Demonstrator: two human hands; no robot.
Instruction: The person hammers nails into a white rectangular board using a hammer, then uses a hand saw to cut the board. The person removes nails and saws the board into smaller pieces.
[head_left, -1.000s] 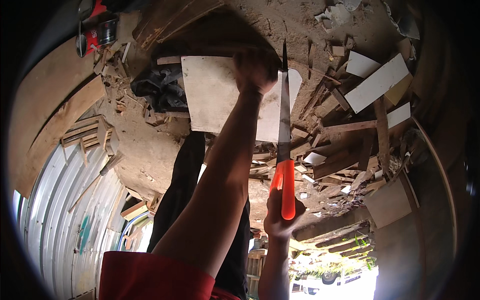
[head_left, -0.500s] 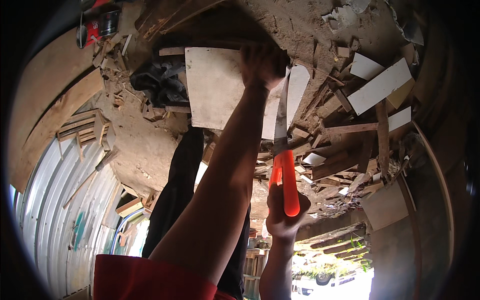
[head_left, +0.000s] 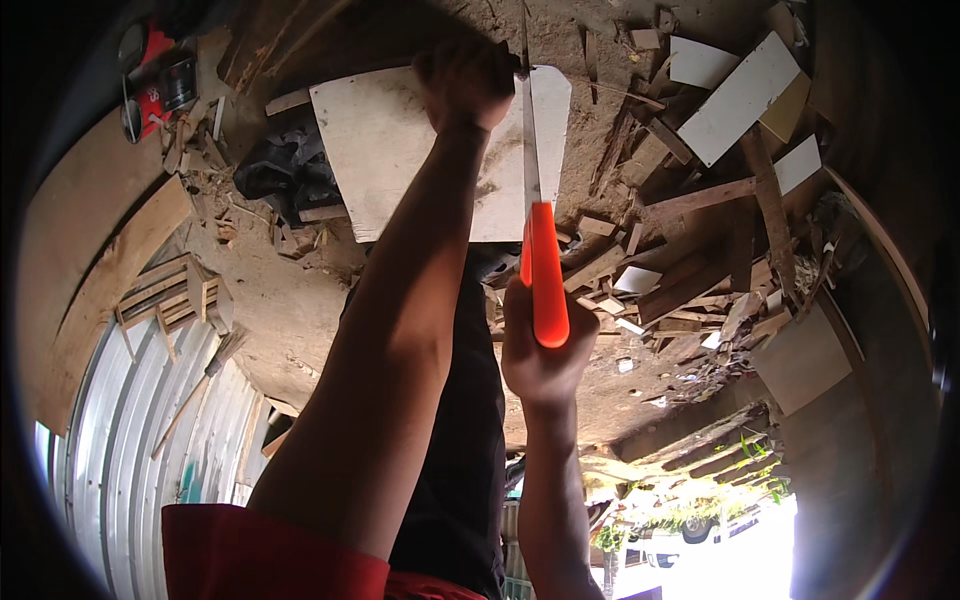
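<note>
A white board (head_left: 385, 150) lies flat in front of me. My left hand (head_left: 465, 88) is closed at its far edge, fingers curled and partly hidden. In my right hand (head_left: 548, 350) is a handsaw (head_left: 548, 275), held by its bright orange handle. Its narrow blade points away from me across the right part of the board, and its far end runs past the far edge. The front of the handle overlaps the near edge. Dark trousers show beneath my left forearm.
Wood offcuts (head_left: 700, 285) and white board pieces (head_left: 745, 100) litter the dirt floor at right. Crumpled black plastic (head_left: 290, 172) lies left of the board. A slatted wooden piece (head_left: 175, 290), a brush-ended stick (head_left: 205, 385) and corrugated metal sheet (head_left: 130, 400) are further left.
The handsaw and my right hand have moved away from me, bringing the handle over the board's near edge. My left hand stays at the far edge. The whole view has shifted somewhat.
</note>
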